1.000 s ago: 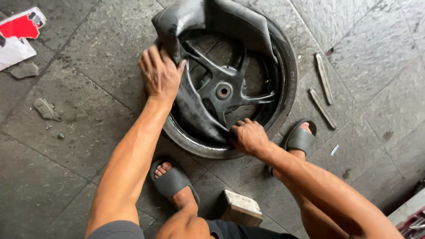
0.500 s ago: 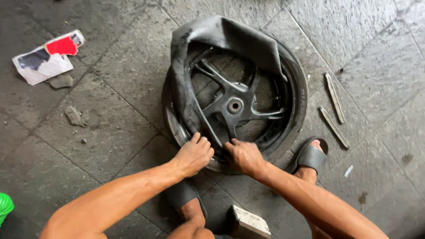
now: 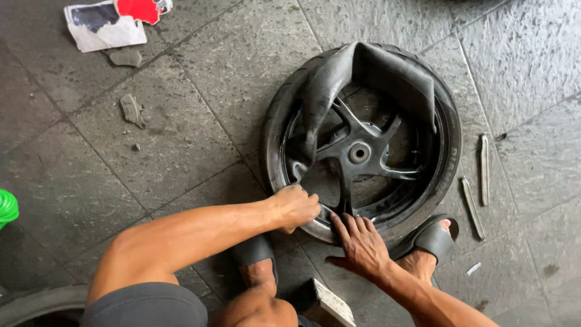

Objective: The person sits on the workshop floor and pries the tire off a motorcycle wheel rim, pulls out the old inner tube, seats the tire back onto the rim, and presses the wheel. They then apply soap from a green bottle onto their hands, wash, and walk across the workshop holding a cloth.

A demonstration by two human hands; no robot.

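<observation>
Landmark: black spoked motorcycle wheel with rubber tyre [image 3: 451, 151], lying flat on grey stone-tile floor [image 3: 181, 145]. Far left of wheel, green coiled thing [image 3: 7, 209] at frame edge. Up-left of wheel, torn white-and-red paper wrapper [image 3: 112, 21], small grey debris piece [image 3: 131, 110] nearer. Left hand [image 3: 295, 208] at wheel's near rim, fingers curled tight, gripping the tyre edge there; exact pinch hidden. Limp black rubber inner tube [image 3: 369, 75] drapes over wheel's far side and hub. Right hand [image 3: 361, 242] just right of left, fingers spread flat, pressing on near rim. Black sandal [image 3: 431, 237] touches wheel's near-right edge. Two metal tyre levers [image 3: 484, 169] lie right of wheel.
</observation>
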